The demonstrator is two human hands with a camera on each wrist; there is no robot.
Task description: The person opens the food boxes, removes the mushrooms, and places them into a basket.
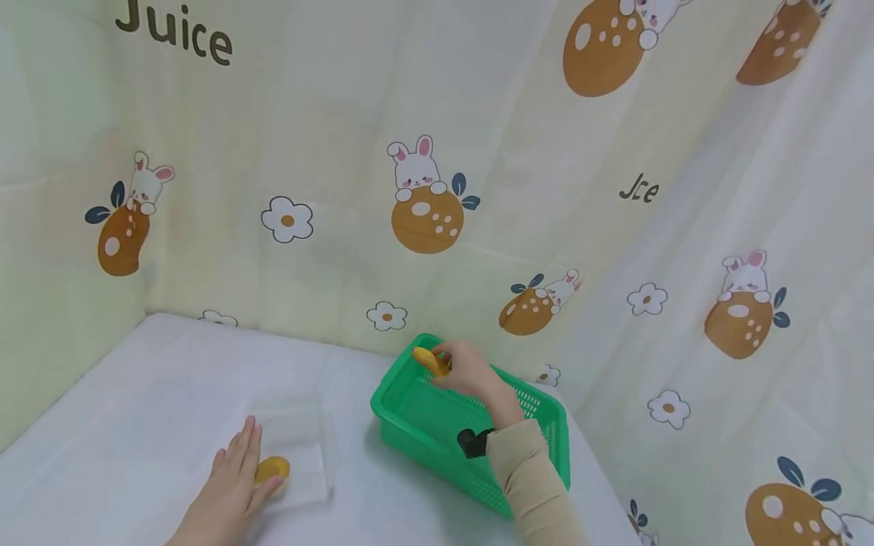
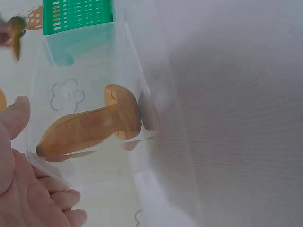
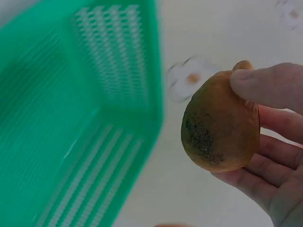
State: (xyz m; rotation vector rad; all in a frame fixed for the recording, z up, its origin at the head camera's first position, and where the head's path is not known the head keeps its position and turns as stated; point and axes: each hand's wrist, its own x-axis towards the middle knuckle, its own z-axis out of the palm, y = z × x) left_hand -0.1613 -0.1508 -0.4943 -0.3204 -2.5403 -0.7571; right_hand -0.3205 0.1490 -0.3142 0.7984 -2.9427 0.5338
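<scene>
Right hand point(image 1: 471, 373) is pinching a mushroom-like piece point(image 1: 427, 359) toward ten o'clock, by the basket point(image 1: 430, 453); left hand point(image 1: 231, 479) is resting straight-fingered.

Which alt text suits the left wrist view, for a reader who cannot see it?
A brown mushroom lies in a clear plastic container, with a left hand at its edge. At the top are part of a green perforated basket and, at left, a right hand holding a blurred item.

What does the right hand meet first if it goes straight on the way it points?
Likely the green basket, at its far-left rim, with the held mushroom-like item leading the right hand. Height is unclear; it may pass above.
</scene>
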